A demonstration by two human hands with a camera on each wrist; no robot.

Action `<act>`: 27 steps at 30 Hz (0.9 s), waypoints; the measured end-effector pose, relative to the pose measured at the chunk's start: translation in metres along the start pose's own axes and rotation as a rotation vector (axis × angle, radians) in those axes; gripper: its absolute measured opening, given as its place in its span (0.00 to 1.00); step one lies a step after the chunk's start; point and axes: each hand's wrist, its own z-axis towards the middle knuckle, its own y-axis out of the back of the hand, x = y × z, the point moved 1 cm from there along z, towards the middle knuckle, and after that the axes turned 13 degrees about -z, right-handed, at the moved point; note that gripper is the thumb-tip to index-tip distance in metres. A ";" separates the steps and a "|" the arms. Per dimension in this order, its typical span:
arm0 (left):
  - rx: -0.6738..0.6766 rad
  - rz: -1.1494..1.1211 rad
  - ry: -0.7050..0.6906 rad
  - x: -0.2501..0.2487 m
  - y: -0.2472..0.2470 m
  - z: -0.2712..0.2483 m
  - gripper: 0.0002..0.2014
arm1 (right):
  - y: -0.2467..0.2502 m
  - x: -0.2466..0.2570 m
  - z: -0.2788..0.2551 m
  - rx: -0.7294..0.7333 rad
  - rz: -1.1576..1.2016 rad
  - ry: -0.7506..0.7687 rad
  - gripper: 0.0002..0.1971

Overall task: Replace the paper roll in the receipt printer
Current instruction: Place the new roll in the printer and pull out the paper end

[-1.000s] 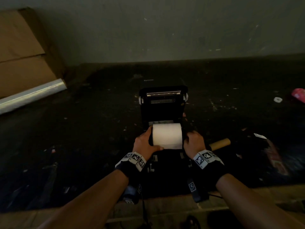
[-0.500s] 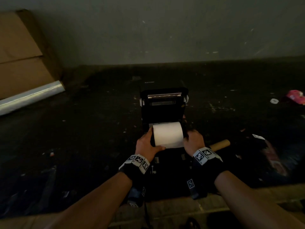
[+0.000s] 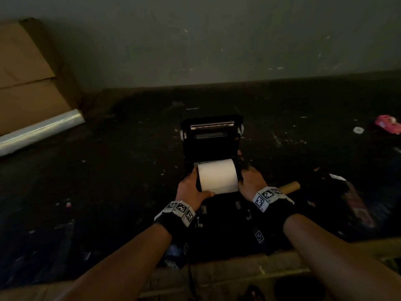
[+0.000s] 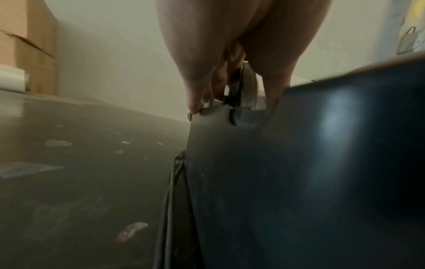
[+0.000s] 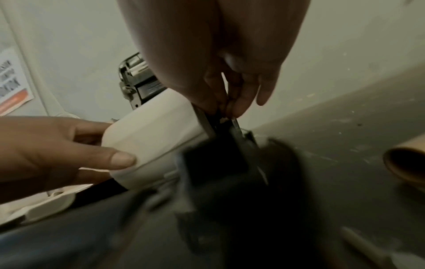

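Note:
A black receipt printer (image 3: 211, 146) stands on the dark table with its lid (image 3: 212, 131) tipped up and back. A white paper roll (image 3: 217, 178) sits in its open bay. My left hand (image 3: 191, 190) grips the roll's left end, thumb (image 5: 119, 157) along its front. My right hand (image 3: 251, 181) is at the roll's right end, its fingers (image 5: 236, 102) curled down onto the bay's side wall (image 5: 207, 123). In the left wrist view only the printer's dark side (image 4: 299, 163) and my fingertips (image 4: 194, 107) at its top edge show.
A bare cardboard core (image 3: 289, 187) lies just right of my right wrist. A cardboard box (image 3: 26, 83) and a plastic-wrapped roll (image 3: 41, 131) stand at the far left. A pink object (image 3: 388, 123) lies far right. Paper scraps litter the table; its front edge (image 3: 238, 268) is near me.
The roll has sunk a little lower and further into the bay, with both hands staying at its ends. The camera view shifted slightly.

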 end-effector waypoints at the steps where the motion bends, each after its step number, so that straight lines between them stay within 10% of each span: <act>1: 0.002 0.002 0.006 0.000 0.000 0.000 0.47 | 0.000 0.000 0.000 0.017 -0.016 -0.004 0.18; 27: 0.051 0.218 0.032 -0.014 0.001 -0.006 0.40 | 0.002 -0.010 -0.005 0.200 -0.031 -0.008 0.20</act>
